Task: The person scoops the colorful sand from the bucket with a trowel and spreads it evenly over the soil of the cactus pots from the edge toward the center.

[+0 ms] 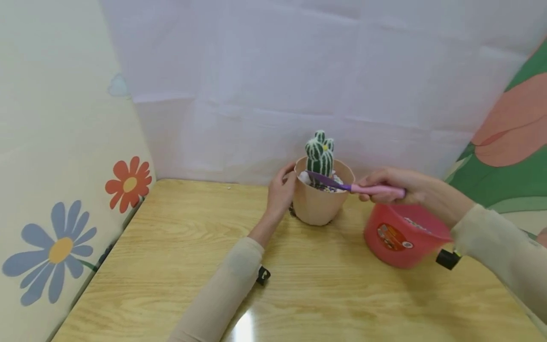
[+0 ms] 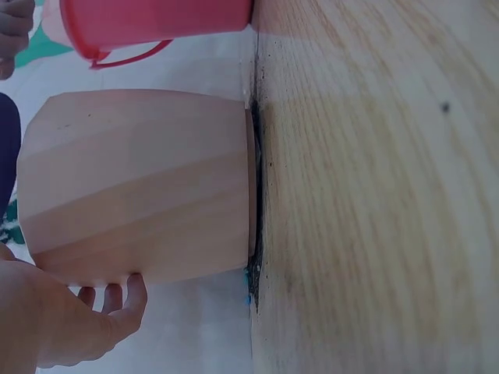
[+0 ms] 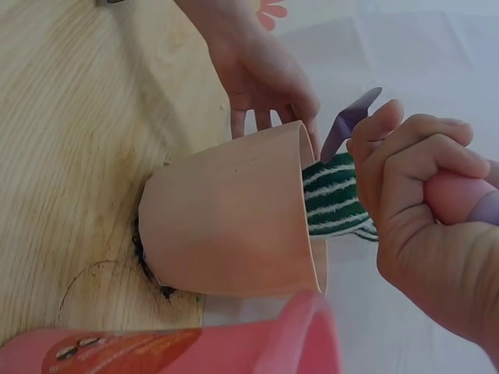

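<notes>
A plush-looking green cactus with white stripes [image 1: 320, 165] stands in a beige flower pot [image 1: 317, 209], among white and dark bits. My left hand [image 1: 281, 191] holds the pot's left side near the rim; its fingertips meet the outer wall in the left wrist view. In my right hand [image 1: 395, 183] is a small trowel with a purple blade [image 1: 326, 181] and a pink handle [image 1: 378, 190]. Its blade lies across the pot's opening, in front of the cactus. The right wrist view shows the right fingers [image 3: 421, 156] curled round the handle.
A red bucket [image 1: 406, 251] with pale bits inside stands right of the pot, below my right forearm. Dark crumbs [image 3: 168, 292] lie at the pot's base on the wooden table [image 1: 192, 237]. White cloth [image 1: 256, 95] hangs close behind.
</notes>
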Demonstrator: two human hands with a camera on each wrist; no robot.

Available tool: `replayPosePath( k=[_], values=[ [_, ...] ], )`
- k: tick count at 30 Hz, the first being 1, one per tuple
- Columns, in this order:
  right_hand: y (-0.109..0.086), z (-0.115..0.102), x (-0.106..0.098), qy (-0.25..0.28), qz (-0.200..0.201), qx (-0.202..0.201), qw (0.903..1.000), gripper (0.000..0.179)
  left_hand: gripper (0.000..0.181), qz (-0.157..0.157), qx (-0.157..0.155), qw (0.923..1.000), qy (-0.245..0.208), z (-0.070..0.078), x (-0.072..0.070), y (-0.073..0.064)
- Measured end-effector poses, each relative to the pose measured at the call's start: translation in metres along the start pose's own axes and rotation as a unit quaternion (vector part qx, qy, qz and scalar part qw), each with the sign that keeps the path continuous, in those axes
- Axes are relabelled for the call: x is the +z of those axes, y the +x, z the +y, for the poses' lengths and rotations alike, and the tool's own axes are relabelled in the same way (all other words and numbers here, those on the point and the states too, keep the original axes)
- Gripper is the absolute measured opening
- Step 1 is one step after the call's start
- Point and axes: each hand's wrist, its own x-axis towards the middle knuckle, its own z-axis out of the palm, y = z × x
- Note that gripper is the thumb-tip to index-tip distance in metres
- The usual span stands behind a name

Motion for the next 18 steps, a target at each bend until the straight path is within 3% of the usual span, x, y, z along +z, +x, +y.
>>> replayPosePath(
  k=[4,9,13,18],
  values=[
    [-0.018,0.004,-0.002,-0.025,0.006,-0.011,0.9996,0.039,0.041,-0.001,-0.005,1.0000,0.005,0.001,0.000,0.001],
    [-0.048,0.006,0.001,-0.082,0.080,-0.014,0.9933,0.026,0.040,0.001,-0.020,0.9998,0.008,0.004,0.001,0.002],
    [-0.074,0.008,0.005,-0.153,0.166,-0.005,0.9742,0.024,0.040,0.004,-0.027,0.9995,0.013,0.006,0.002,0.003],
    [-0.101,0.011,0.008,-0.218,0.256,0.000,0.9417,0.034,0.037,0.017,-0.025,0.9993,0.024,0.007,0.002,0.005]
  ],
)
